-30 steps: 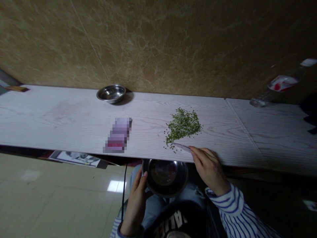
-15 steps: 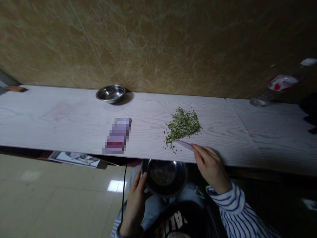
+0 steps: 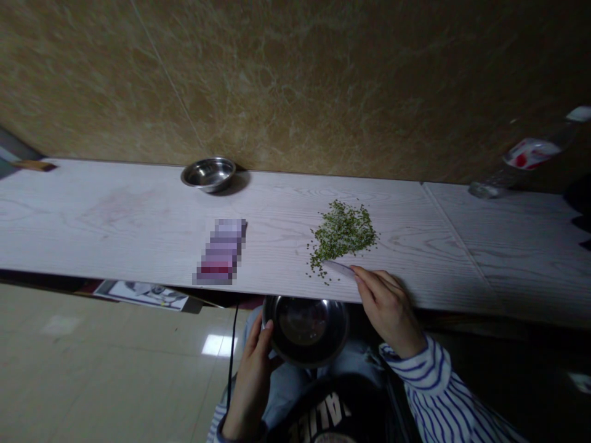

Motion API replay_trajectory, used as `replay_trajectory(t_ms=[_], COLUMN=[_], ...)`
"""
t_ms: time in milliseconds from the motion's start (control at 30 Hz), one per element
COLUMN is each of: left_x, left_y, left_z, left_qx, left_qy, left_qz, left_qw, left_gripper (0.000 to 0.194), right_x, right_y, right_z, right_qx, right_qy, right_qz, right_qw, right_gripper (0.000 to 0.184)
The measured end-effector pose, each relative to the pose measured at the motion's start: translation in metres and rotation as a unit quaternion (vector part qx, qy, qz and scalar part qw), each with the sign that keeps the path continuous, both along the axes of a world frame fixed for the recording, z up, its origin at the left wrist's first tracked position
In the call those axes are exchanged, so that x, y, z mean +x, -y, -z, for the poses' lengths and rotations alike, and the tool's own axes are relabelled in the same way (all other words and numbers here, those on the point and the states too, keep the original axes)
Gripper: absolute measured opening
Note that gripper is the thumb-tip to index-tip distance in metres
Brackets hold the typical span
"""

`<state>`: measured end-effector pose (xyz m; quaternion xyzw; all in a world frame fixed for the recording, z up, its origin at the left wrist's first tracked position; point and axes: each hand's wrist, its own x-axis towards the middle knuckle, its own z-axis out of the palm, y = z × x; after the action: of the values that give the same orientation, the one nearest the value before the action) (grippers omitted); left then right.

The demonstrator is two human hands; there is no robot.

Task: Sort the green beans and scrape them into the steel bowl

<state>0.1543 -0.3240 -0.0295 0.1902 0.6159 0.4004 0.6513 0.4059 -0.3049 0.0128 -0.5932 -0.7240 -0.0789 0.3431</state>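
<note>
Small green beans (image 3: 346, 231), which look like mung beans, lie in a loose patch on the white wood-grain tabletop, with some stray ones at its near left. My right hand (image 3: 385, 301) pinches a thin, pale, card-like piece (image 3: 340, 269), held low at the near edge of the patch; its far tip is by the stray beans. Below the table edge, over my lap, my left hand (image 3: 255, 363) grips the left rim of a dark, shiny metal bowl (image 3: 307, 354). A few tiny specks show inside the bowl, too small to make out.
A small steel bowl (image 3: 209, 175) stands near the wall. Left of the beans lies a blurred-out purple, flat oblong item (image 3: 221, 251). A clear plastic bottle (image 3: 512, 166) with a red-and-white label stands at the far right. A black cable (image 3: 232, 344) hangs beside my left arm.
My right hand and the card-like piece have shifted slightly left along the near edge of the beans. My left hand and the bowl look the same.
</note>
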Motion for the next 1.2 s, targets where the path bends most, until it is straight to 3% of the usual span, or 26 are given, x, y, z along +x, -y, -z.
replay_trajectory(t_ms=[300, 667, 967, 1200], left_x=[-0.001, -0.002, -0.002, 0.005], left_y=[0.000, 0.000, 0.001, 0.000], left_z=[0.006, 0.002, 0.004, 0.003], left_qx=[-0.007, -0.008, 0.007, 0.002], left_qy=[0.003, 0.003, 0.002, 0.010], left_qz=[-0.001, -0.001, 0.012, 0.018], left_qw=[1.000, 1.000, 1.000, 1.000], left_gripper=[0.061, 0.062, 0.061, 0.059], right_x=[-0.003, -0.007, 0.006, 0.000], right_y=[-0.001, -0.001, 0.009, 0.020], right_z=[-0.001, -0.003, -0.004, 0.002], right_qx=[-0.011, -0.033, -0.008, -0.013], right_qy=[0.010, 0.003, -0.002, -0.001], right_qz=[-0.009, -0.016, 0.018, -0.001], right_qw=[1.000, 0.999, 1.000, 1.000], right_gripper=[0.025, 0.027, 0.025, 0.024])
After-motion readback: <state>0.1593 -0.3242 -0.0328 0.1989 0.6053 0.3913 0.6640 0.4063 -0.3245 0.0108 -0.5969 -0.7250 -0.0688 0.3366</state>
